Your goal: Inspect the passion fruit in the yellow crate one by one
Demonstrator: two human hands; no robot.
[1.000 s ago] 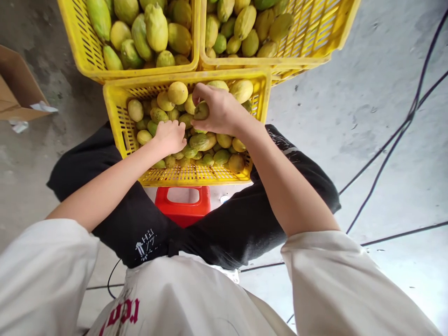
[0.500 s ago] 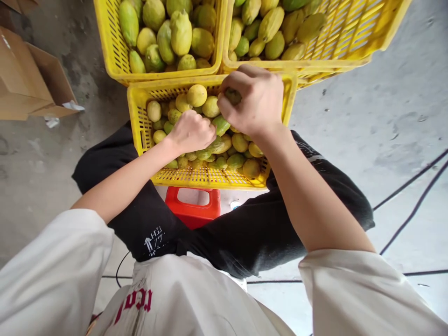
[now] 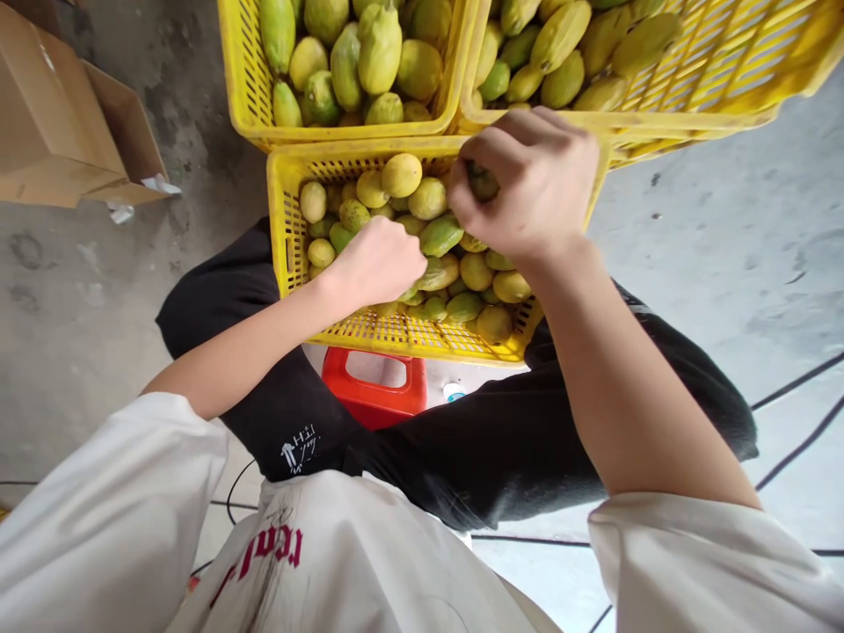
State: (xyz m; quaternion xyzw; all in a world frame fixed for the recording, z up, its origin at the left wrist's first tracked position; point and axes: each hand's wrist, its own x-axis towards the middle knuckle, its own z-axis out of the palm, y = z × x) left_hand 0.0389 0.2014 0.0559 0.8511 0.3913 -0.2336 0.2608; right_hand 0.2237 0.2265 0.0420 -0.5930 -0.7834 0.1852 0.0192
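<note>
Below me stands a yellow plastic crate (image 3: 300, 338) with many small green and yellow papayas (image 3: 440, 237) in it. Over the crate's right side, near its back rim, my right hand (image 3: 537, 180) is curled closed around a dark green papaya (image 3: 483, 181), of which only a small patch shows between thumb and fingers. Lower and to the left, my left hand (image 3: 382, 264) hovers above the fruit as a closed fist, its back towards me. Whatever those fingers grip is hidden.
Behind stand two more yellow crates, the left one (image 3: 241, 119) and the right one (image 3: 725, 123), both with larger papayas. A red stool (image 3: 375, 409) sits between my legs. An opened cardboard box (image 3: 59, 114) lies at left; black cables (image 3: 801, 378) cross the floor at right.
The whole view has shifted, so the crates and both hands appear further right. Both hands stay closed over the near crate, nearly in the same places relative to it.
</note>
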